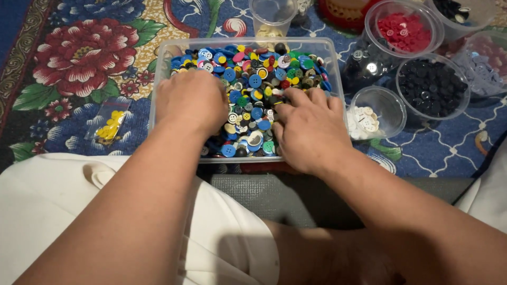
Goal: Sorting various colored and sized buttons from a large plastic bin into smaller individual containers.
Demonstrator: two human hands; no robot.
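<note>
Both the left hand (193, 100) and right hand (309, 129) are lying palm-down, fingers loosely spread and gripping nothing, raking the mixed buttons (259, 84) in the clear tub (158, 79); shallow strokes seem best.

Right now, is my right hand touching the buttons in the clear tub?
Touching. The head view shows the right hand lying flat on the mixed buttons inside the clear tub, its fingers pressed into the pile.
</note>
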